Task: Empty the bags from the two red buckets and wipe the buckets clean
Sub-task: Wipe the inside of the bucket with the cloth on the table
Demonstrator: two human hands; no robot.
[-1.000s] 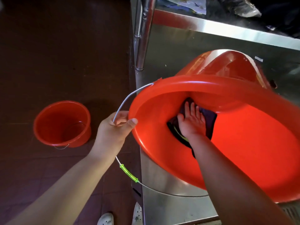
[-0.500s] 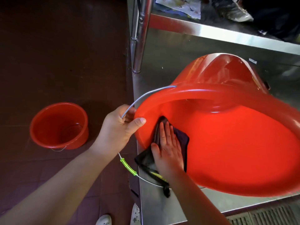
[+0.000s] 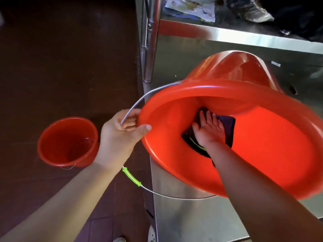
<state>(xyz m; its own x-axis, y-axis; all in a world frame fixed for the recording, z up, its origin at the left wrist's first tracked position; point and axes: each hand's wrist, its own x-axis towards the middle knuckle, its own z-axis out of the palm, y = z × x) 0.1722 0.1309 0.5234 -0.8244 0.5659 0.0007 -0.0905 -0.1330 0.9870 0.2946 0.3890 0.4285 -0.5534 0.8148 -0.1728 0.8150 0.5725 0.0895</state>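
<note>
Standing upright on the dark floor [image 3: 52, 49] at far left, the small bucket [image 3: 68, 142] is mouth up, its thin handle hanging at the near side; a faint ring shows inside, can't tell if it's water. Left hand [image 3: 120, 135] grips the big bucket [image 3: 262, 154] at its left rim, thumb over the lip, fingers curled behind it round the wire handle [image 3: 148, 93]. Handle loops down past a green sleeve [image 3: 132, 176] and runs under the bucket; the far attachment is hidden. Big bucket is tipped on its side on the steel table [image 3: 183, 215], mouth toward the camera, right edge cut off by the frame and blurred. Right hand [image 3: 208, 131] lies flat inside, fingers straight, pressing a dark cloth [image 3: 227, 126] on the inner wall near the bottom; part of the cloth is hidden under the palm, a yellow-green stripe shows at its near edge. Shelf [image 3: 244, 35] above holds paper [image 3: 190, 7] and a crumpled bag, hard to read. Shoe tips at bottom edge, cut off.

Versus half a second ago: cloth and right hand have gone from the near left rim to deep inside; left grip unchanged on rim and handle; small bucket unmoved.
</note>
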